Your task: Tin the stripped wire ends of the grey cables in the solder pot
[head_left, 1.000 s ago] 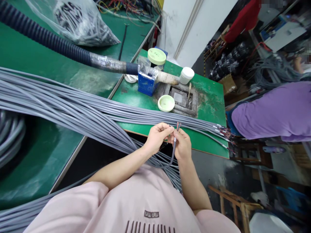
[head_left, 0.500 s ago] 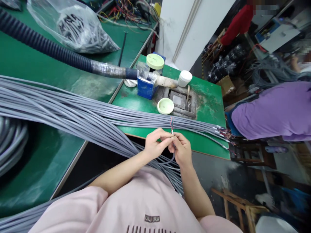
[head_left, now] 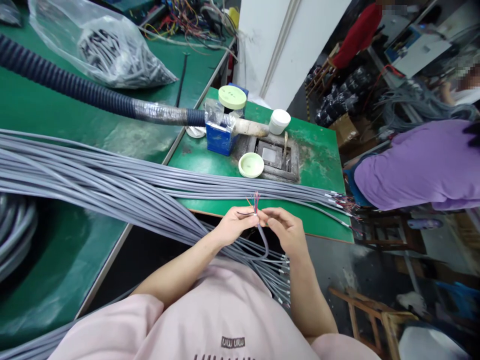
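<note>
My left hand (head_left: 235, 226) pinches a grey multi-core cable (head_left: 264, 240) just below its stripped end. Thin coloured wires (head_left: 256, 202) fan upward from that end, with a dark one and an orange one bent to the left. Below the fingers the cable curves down toward my lap. My right hand (head_left: 288, 229) is close on the right side, its thumb apart from its curled fingers and the fingertips near the cable end. A bundle of grey cables (head_left: 210, 185) lies across the bench behind the hands, its stripped ends (head_left: 343, 202) at the right.
A green lid-like dish (head_left: 251, 165), a white tub (head_left: 279, 121) and a soot-stained square pot (head_left: 272, 154) stand on the green bench (head_left: 318, 165). A ribbed hose (head_left: 93, 97) ends by a blue box (head_left: 220, 139). A person in purple (head_left: 416, 165) is at the right.
My right hand has moved right, off the cable, and its thumb has parted from the fingers. The coloured wires are more spread out. The camera view has shifted slightly.
</note>
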Available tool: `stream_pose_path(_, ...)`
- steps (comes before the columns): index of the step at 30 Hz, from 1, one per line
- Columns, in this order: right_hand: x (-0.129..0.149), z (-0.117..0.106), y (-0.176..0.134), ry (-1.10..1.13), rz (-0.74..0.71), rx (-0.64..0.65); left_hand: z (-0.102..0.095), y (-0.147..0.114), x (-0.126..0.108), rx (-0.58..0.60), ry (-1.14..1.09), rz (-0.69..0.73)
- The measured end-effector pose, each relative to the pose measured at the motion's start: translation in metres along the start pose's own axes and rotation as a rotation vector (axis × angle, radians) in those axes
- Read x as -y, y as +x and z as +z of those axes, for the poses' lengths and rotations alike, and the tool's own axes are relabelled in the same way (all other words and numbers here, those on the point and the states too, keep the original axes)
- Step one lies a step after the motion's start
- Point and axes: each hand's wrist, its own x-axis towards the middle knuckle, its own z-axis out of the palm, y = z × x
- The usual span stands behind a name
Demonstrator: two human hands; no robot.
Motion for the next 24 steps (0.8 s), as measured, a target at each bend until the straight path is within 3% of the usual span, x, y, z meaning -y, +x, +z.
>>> stream_pose_path(3,0.011,-0.008,0.008,-0.066,-0.098,0.04,-0.001,-0.003,-0.001,0.086,0.025,-0.092)
stream_pose_path(6,0.02,-0.002,0.015,-0.019,-0.142,0.052,0.001,-0.006,0.0,0.126,0.038,-0.164)
stream_pose_path(14,0.031,0.018,0.02,-0.021,-0.267,-0.193,0.0,-0.01,0.002,0.187,0.068,-0.217)
stream_pose_path(20,0.035,-0.007,0.036,0.137,-0.265,-0.465,0.006,-0.014,0.009,0.222,0.077,-0.256)
stream_pose_path(22,0.037,-0.015,0.034,0.031,-0.254,-0.415,0.005,-0.013,0.01,0.143,0.056,-0.226)
stream_pose_path(24,0.038,-0.017,0.027,-0.17,-0.231,-0.288,0.003,-0.011,0.01,0.058,0.051,-0.189)
